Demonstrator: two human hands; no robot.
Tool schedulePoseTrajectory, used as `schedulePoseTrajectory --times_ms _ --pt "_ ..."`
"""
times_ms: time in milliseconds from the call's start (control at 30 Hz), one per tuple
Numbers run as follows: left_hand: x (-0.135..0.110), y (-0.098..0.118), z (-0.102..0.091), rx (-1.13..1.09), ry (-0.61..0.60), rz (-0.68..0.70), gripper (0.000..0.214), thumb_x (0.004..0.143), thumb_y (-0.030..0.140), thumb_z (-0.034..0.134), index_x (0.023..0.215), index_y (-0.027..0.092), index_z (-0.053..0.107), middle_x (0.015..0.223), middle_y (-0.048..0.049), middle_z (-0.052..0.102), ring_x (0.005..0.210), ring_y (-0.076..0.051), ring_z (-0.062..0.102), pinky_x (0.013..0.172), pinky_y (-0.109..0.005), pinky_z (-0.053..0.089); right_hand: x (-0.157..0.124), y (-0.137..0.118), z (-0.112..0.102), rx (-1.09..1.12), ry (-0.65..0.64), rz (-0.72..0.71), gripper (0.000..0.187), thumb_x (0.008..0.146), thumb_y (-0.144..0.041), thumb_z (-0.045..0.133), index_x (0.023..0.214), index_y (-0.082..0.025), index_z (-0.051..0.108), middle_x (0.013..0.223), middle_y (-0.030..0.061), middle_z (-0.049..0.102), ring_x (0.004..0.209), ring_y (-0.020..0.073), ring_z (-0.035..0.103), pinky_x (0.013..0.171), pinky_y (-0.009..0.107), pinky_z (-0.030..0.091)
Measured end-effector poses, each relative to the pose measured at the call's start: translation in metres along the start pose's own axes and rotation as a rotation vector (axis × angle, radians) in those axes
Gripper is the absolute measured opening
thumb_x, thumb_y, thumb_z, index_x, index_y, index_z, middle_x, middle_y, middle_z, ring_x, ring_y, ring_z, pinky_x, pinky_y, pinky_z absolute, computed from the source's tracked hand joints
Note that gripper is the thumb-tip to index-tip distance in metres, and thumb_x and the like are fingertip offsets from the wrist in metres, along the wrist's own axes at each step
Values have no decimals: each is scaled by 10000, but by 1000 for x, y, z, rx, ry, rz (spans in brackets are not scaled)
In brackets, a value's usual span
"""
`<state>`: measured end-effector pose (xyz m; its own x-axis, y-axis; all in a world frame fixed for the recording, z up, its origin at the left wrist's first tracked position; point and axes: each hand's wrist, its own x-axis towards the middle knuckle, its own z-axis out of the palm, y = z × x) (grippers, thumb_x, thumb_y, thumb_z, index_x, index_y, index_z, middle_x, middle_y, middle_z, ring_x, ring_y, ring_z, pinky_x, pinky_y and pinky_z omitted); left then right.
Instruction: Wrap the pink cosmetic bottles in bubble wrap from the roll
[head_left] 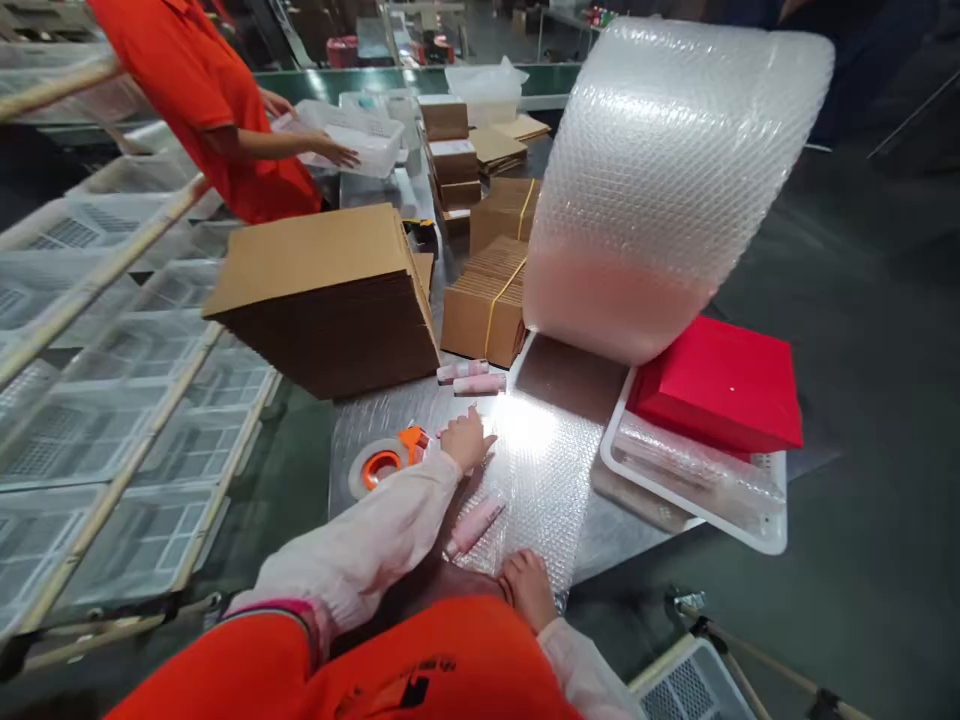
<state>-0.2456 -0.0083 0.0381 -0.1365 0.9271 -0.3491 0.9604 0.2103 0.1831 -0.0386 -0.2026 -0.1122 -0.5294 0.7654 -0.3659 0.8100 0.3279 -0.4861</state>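
Observation:
My left hand [466, 440] reaches over the table beside the orange tape dispenser [386, 462], its thumb and index finger apart and its other fingers partly hidden. A small pink edge shows at its left side; I cannot make out what it is. Below it, a pink tube [477, 524] lies slanted on the sheet of bubble wrap [546, 500]. My right hand [529, 588] is at the sheet's near edge, its fingers bent on the wrap. Two more pink tubes [480, 384] lie side by side beyond my left hand.
A large bubble wrap roll [667, 180] rises at the right, near a red box [720, 385] in a white tray [776, 525]. Cardboard stacks [322, 290] stand at the back. Racked crates [135, 350] line the left. A co-worker [225, 110] holds a white basket [352, 135].

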Motion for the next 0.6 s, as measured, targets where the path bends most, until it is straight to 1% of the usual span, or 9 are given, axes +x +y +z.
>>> schedulePoseTrajectory --times_ms 33,67,133,200,267,367,433,533,600 --pt "3 -13 16 -14 -1 -15 431 962 313 655 1311 85 544 1170 -213 739 1100 -332 729 904 -393 559 0 -2 0 -7 15 -1 139 1006 -180 656 1038 -258 767 1107 52 770 1134 255 621 918 390 428" --pt "6 -22 27 -27 6 -4 417 951 263 644 1317 99 533 1183 -199 735 1102 -317 726 910 -385 556 -1 -3 0 -13 31 -2 145 1011 -177 647 1040 -256 765 1106 54 770 1131 257 622 918 395 427" --pt "6 -34 38 -49 6 39 383 933 175 596 1310 127 546 1221 -183 726 1145 -308 710 958 -392 549 -3 -5 0 -15 65 -6 148 1019 -179 634 1040 -253 761 1095 57 770 1119 258 622 918 399 425" --pt "-3 -43 43 -72 16 80 435 923 136 555 1358 138 544 1287 -188 712 1238 -319 675 1044 -422 526 -5 -6 1 -6 105 -15 145 1021 -181 630 1033 -250 757 1084 59 769 1113 255 615 922 398 422" --pt "-19 -51 53 -105 -5 122 539 926 146 546 1462 133 497 1356 -194 698 1308 -319 646 1112 -434 501 -8 -7 1 3 132 -31 132 1014 -185 636 1023 -243 754 1086 63 765 1116 255 602 928 398 417" --pt "-46 -60 76 -194 -134 165 635 940 184 547 1561 147 422 1413 -170 699 1329 -281 654 1124 -393 508 -10 -8 -1 -3 139 -51 146 1025 -191 615 1026 -233 755 1093 68 757 1127 250 583 933 391 408" --pt "-57 -63 91 -230 -198 161 656 938 168 533 1581 153 404 1428 -160 701 1338 -263 659 1126 -377 509 -10 -9 -3 -16 135 -51 171 1040 -190 592 1030 -229 758 1096 69 754 1137 246 576 932 383 405" --pt "-65 -62 102 -229 -192 160 627 980 191 489 1597 148 389 1466 -172 681 1381 -276 635 1179 -409 475 -9 -12 -5 -36 136 -47 170 1043 -189 596 1030 -225 762 1110 71 755 1149 247 578 934 380 407" --pt "-70 -57 103 -213 -167 177 655 1000 325 536 1613 163 372 1512 -179 642 1410 -318 604 1182 -451 471 -9 -13 -6 -49 141 -52 162 1041 -190 605 1027 -223 763 1115 68 758 1150 248 583 939 382 409"
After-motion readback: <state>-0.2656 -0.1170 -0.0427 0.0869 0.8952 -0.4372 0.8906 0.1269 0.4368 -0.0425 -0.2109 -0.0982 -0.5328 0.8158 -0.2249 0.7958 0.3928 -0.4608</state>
